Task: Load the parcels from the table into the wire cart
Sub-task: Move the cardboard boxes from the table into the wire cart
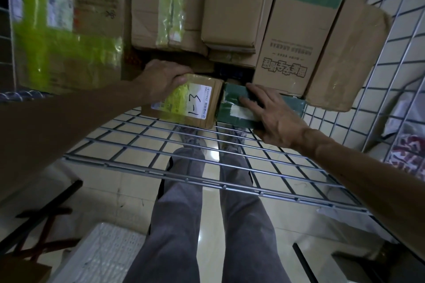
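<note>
Along the silver wire cart's far side, stacked cardboard boxes blur, and I can't read their labels. On its mesh floor my left hand curls over a small brown labelled cardboard parcel. My right hand lies spread flat on a dark green flat parcel just beside it.

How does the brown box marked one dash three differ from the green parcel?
The brown box has yellow-green tape and a handwritten label; the green parcel has a white label. The left hand grips the brown box; the right hand lies flat on the green parcel. Both are in the wire cart.
</note>
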### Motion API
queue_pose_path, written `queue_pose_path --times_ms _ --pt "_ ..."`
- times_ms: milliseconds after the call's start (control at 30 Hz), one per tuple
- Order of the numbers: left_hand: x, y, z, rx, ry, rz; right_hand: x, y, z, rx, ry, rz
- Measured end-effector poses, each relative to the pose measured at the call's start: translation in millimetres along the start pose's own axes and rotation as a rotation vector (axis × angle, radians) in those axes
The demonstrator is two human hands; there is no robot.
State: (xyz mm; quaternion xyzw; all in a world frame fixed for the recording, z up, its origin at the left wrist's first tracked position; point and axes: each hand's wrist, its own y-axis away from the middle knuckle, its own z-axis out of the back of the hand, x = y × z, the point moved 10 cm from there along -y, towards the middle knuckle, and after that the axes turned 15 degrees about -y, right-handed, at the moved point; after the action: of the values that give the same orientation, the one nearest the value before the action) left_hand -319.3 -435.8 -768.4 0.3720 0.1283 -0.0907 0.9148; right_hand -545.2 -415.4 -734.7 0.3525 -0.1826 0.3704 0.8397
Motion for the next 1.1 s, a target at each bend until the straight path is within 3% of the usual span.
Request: queue_pose_path --times_ms 167,267,400,600,800,1100 --pt "9.9 0.6 -10.3 -0.094 -0.118 0.058 1.7 -4.4 -14.3 0.026 0.054 0.011" --pt "-3.6 9.7 -5.8 -0.132 -0.203 0.001 0.7 -3.2 -15.2 0.016 0.127 0.024" --pt "-23.9 22.4 -13.1 -0.023 -0.373 -0.092 2.5 -3.2 -17.1 0.03 0.185 -0.01" --pt "-30.4 13.4 -15.3 0.064 -0.581 -0.046 1.3 -1.2 -18.1 0.021 0.125 -0.025" --pt "-35.0 17.4 -20.0 0.01 -0.675 -0.027 -14.6 18.8 -14.2 -0.034 0.037 -0.086" --pt "-37.0 8.2 -20.3 0.145 -0.582 0.022 -10.6 9.7 -9.2 0.075 0.012 -0.169"
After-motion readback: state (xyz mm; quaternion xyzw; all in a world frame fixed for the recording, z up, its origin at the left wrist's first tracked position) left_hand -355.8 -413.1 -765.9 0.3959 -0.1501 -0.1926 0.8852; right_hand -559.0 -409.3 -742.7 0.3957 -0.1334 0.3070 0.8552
